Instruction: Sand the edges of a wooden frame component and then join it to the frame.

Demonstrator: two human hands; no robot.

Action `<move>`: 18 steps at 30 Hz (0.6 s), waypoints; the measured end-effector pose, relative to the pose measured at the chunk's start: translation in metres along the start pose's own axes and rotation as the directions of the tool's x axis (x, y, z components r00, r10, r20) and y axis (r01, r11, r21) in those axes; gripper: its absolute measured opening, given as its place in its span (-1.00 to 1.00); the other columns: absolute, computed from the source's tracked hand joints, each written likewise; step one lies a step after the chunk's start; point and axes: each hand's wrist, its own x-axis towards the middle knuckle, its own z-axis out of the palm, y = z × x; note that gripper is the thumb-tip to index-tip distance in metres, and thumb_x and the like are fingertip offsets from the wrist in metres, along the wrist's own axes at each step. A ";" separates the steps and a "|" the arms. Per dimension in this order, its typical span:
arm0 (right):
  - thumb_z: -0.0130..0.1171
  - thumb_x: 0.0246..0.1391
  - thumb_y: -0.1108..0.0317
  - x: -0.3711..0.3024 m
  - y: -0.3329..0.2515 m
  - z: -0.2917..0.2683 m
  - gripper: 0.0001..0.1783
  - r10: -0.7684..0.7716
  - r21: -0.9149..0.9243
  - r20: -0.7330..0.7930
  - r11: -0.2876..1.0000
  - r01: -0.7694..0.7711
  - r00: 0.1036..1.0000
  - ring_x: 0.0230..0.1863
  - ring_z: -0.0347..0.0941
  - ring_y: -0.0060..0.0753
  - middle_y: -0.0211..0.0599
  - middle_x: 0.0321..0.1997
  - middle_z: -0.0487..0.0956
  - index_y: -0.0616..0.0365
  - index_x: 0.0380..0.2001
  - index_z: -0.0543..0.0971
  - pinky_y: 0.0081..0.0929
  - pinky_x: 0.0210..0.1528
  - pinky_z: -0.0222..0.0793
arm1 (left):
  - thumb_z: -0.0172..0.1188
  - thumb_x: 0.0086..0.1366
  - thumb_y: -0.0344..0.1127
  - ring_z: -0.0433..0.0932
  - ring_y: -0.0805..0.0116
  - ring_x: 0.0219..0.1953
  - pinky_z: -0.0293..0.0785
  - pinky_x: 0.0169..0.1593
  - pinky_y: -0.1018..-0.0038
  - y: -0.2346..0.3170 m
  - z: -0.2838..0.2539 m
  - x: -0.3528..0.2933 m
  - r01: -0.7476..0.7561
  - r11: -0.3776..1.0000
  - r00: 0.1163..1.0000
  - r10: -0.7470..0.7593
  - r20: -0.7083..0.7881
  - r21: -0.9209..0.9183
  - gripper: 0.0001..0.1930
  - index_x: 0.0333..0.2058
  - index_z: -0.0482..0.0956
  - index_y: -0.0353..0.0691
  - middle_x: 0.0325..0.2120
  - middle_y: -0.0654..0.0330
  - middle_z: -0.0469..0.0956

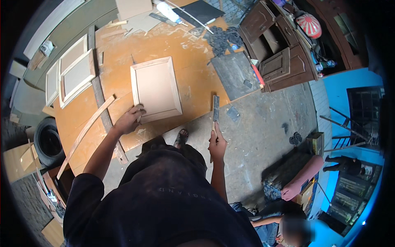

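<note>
A pale wooden framed panel point(156, 88), like a small cabinet door, lies on the orange-brown worktable. My left hand point(130, 119) grips its near left corner, with fingers curled over the frame's edge. Off the table's near edge, above the floor, my right hand point(217, 142) is closed round a narrow wooden stick point(216, 109) with a dark grey strip along its far part. The stick points away from me and is apart from the panel. A long curved wood strip point(88, 131) lies left of my left hand.
Several similar framed panels point(77, 77) stand at the left, beyond a dark wooden bar point(101, 96). At the far right of the worktable point(193, 82) lie a dark sheet point(234, 76) and black cloth point(222, 40). A brown cabinet point(284, 66) stands beyond. Another person point(284, 230) sits lower right.
</note>
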 end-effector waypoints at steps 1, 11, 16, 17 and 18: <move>0.05 0.33 0.30 0.003 0.000 -0.002 -0.54 0.014 0.033 -0.016 0.999 -0.013 1.000 -0.65 0.31 -0.49 -0.21 -0.66 0.41 0.06 0.27 0.46 -0.42 -0.51 0.33 | 0.30 0.07 -0.48 0.34 -0.01 0.26 0.35 0.28 0.23 0.000 0.007 0.007 -0.040 0.999 0.999 0.039 -0.019 -0.029 -0.51 0.04 0.52 -0.20 0.16 0.06 0.41; 0.07 0.33 0.23 0.032 0.045 -0.006 -0.52 -0.213 -0.086 -0.055 0.974 0.208 0.976 -0.74 0.34 -0.53 -0.28 -0.69 0.47 -0.09 0.30 0.45 -0.42 -0.56 0.39 | 0.25 0.20 -0.26 0.31 0.01 0.26 0.36 0.23 0.13 0.130 0.068 0.130 -0.116 0.993 0.993 0.116 -0.024 -0.014 -0.41 0.23 0.38 -0.06 0.31 0.07 0.21; 0.08 0.31 0.25 0.029 0.034 -0.002 -0.53 -0.199 -0.063 -0.029 0.978 0.197 0.980 -0.71 0.44 -0.35 -0.08 -0.61 0.54 -0.08 0.27 0.47 -0.35 -0.47 0.44 | 0.24 0.22 -0.14 0.32 -0.02 0.17 0.32 0.17 0.03 0.128 0.081 0.131 -0.112 0.979 0.991 0.123 -0.058 0.173 -0.31 0.34 0.27 0.12 0.38 0.14 0.10; 0.09 0.30 0.28 0.028 0.037 0.000 -0.54 -0.239 -0.048 -0.033 0.970 0.238 0.970 -0.66 0.48 -0.28 -0.04 -0.55 0.58 -0.07 0.25 0.48 -0.34 -0.45 0.45 | 0.24 0.22 -0.14 0.32 -0.02 0.17 0.32 0.17 0.03 0.130 0.082 0.131 -0.119 0.978 0.990 0.129 -0.048 0.171 -0.31 0.34 0.27 0.12 0.38 0.14 0.10; 0.10 0.29 0.30 0.027 0.040 0.001 -0.55 -0.280 -0.034 -0.036 0.960 0.279 0.959 -0.61 0.52 -0.22 0.00 -0.48 0.61 -0.06 0.24 0.50 -0.33 -0.42 0.46 | 0.24 0.22 -0.12 0.31 -0.03 0.18 0.28 0.17 -0.01 0.132 0.084 0.130 -0.097 0.979 0.991 0.111 -0.069 0.179 -0.32 0.33 0.29 0.12 0.40 0.16 0.09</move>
